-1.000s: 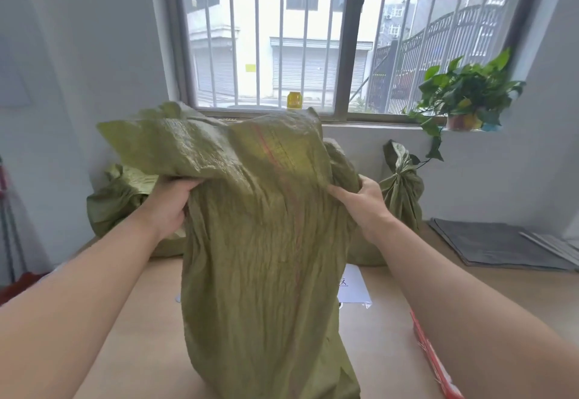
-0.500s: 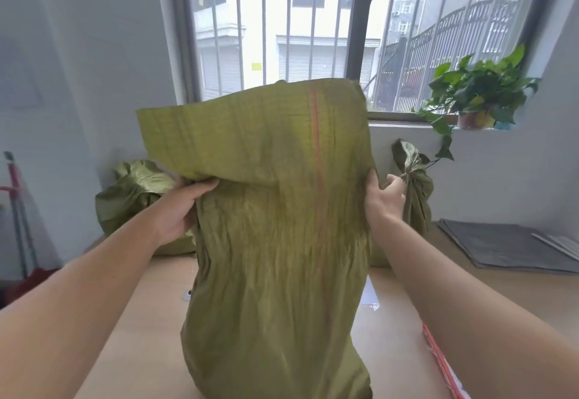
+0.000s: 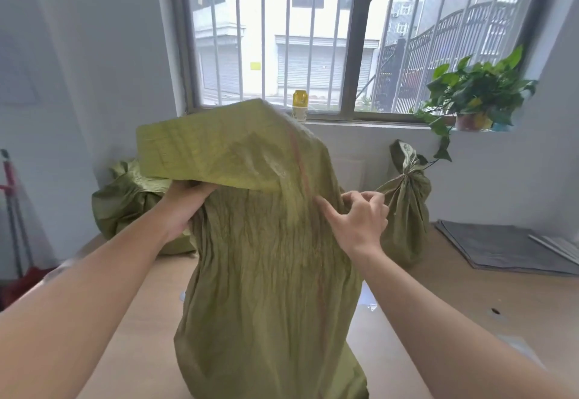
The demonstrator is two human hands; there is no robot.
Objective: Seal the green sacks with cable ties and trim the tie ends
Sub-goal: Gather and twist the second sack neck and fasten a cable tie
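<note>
Nearest: green sack [image 3: 266, 273] stands upright on the table [image 3: 423, 320], between my two forearms. Body is creased lengthwise and bulges low down. I judge the load sits in the bottom and the upper part is slack cloth.

Left hand [image 3: 185, 207]: clenched round the gathered neck on its own side, just under the flap. It is carrying the top of the sack.

Right hand [image 3: 360, 223]: thumb laid flat on the cloth beside the red stripe [image 3: 302, 179], fingers curled at the sack's far edge. Cannot tell whether they have any cloth in them.

Above both hands: the mouth flap [image 3: 213, 151] folds over toward my left hand, flat and wide, not yet bunched.

Handling, my judgement: woven plastic cloth, light, soft enough to pleat but springy and slick. It will try to fan open once let go. Best hold is the neck just above the fill, where my left hand is. Gather the right edge across to meet it and squeeze to one rope before any tie goes round. No cable tie or cutter shows anywhere.

Beyond right hand: tied sack [image 3: 404, 220], neck cinched, standing near the wall. Grey mats [image 3: 501, 248] lie further to that side.

Beyond left hand: slumped sack [image 3: 125, 204], partly hidden by the flap.

Farthest: barred window, with a yellow jar [image 3: 300, 105] and a potted plant [image 3: 476, 91] on its sill.
</note>
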